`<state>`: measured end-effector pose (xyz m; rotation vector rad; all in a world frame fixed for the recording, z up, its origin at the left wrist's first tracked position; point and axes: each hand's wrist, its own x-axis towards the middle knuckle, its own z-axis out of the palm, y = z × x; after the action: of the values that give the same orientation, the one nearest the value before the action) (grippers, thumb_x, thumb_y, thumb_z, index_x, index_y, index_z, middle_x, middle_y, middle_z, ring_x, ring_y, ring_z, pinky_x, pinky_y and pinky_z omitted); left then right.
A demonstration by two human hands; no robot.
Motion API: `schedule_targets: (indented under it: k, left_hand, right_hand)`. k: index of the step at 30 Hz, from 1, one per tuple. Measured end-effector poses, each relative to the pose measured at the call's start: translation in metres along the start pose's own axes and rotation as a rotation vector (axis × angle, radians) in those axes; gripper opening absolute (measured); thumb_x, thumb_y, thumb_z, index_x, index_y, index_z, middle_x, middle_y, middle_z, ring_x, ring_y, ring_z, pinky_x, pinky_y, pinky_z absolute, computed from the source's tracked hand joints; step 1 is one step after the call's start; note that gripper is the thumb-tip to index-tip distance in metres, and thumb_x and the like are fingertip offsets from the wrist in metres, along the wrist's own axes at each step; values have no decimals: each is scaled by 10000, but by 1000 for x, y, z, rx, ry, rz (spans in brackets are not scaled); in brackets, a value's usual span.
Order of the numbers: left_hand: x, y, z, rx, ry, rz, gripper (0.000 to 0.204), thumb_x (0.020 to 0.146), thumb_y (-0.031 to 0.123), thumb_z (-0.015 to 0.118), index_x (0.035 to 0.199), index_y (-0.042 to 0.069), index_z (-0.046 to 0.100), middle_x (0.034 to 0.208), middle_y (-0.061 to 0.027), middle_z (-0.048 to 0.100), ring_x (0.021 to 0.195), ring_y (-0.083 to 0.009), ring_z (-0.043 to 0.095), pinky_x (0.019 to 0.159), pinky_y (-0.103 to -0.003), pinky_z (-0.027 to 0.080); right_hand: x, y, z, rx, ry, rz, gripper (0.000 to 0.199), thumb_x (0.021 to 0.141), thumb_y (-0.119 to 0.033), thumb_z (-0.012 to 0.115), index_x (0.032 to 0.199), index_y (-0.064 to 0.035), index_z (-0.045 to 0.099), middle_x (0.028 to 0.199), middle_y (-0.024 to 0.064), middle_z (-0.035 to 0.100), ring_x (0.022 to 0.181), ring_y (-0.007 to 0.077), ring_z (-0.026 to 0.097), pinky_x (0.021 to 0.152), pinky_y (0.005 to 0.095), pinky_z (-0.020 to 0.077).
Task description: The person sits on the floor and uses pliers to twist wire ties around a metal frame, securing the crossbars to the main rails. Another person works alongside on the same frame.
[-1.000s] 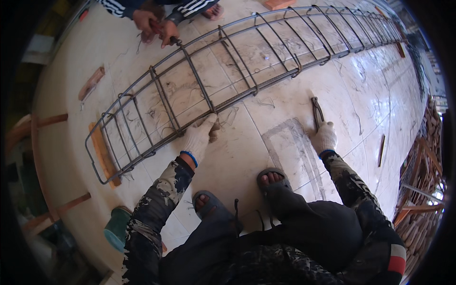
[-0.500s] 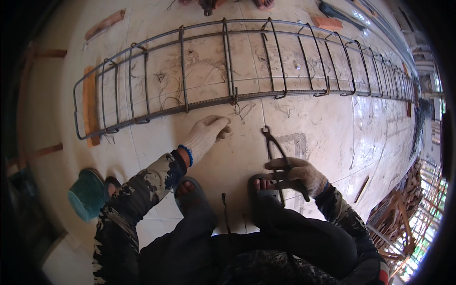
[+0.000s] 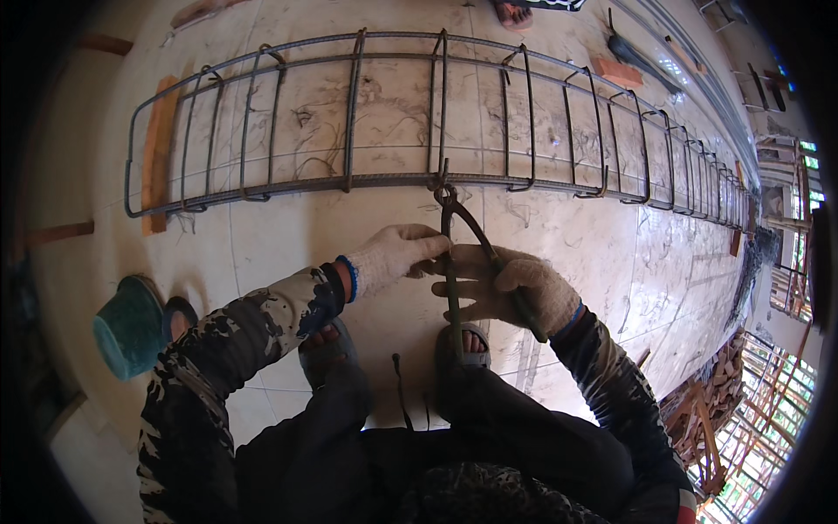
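Note:
My right hand (image 3: pixel 534 293), in a knitted work glove, holds a pair of dark pincers (image 3: pixel 449 217) with the handles spread. Its fingers stretch across both handles, and the thumb is on the right one. The jaws meet the near lower bar of a steel rebar cage (image 3: pixel 384 180), where a stirrup joins that bar. My left hand (image 3: pixel 391 259), gloved too, is closed in a pinch against the pincers' left handle. What lies between its fingertips is hidden.
The cage rests on a wooden block (image 3: pixel 159 157) at its left end. A green bucket (image 3: pixel 128 327) stands at the left on the tiled floor. A reddish block (image 3: pixel 617 72) lies beyond the cage. Another person's foot (image 3: pixel 513 16) shows at the top.
My right hand has raised the pincers up and left, bringing the jaws to the near bar. My left hand has moved right, up to the handle. The view has shifted slightly.

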<state>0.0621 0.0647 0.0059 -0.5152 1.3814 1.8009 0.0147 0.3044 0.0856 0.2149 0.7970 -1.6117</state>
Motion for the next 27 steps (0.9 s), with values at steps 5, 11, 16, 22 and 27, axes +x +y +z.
schedule_targets:
  k: [5,11,16,22,27]
  left_hand:
    - [-4,5,1,-14,48,61,403,1041,384,703,1277,57,703,1071,-14,750,949,-111,678,875,-290,540]
    - [-4,5,-3,33,41,65,429,1041,376,700,1317,48,682,1108,-26,746,1001,-115,682,889,-288,537]
    - [3,-4,-2,12,7,85,434,1056,373,675,1355,59,662,1170,-34,726,1049,-132,674,909,-300,532]
    - [6,-4,2,-44,-25,49,430,1068,367,658,1375,66,648,1186,-32,718,1058,-137,667,920,-312,528]
    - [8,-4,-2,22,-69,72,479,1099,358,573,1420,4,593,1309,-87,679,1197,-179,639,1040,-352,526]
  right_hand:
    - [4,-2,-3,2,-6,-21,764,851,-157,562,1568,72,433,1600,283,446,1420,416,479,1195,621,383]
    - [-2,-13,4,-93,42,-41,669,911,-128,556,1532,98,451,1551,306,495,1407,454,528,1166,603,454]
    - [-4,-9,0,-150,80,-53,567,943,-83,544,1472,115,492,1500,284,541,1342,424,603,1111,545,540]
    - [-4,-18,9,-379,157,-27,520,969,-93,547,1445,113,508,1459,254,571,1317,384,631,1083,510,575]
    - [-5,-20,13,-336,161,-39,499,1009,-119,531,1450,113,503,1448,244,579,1291,370,643,1069,495,584]
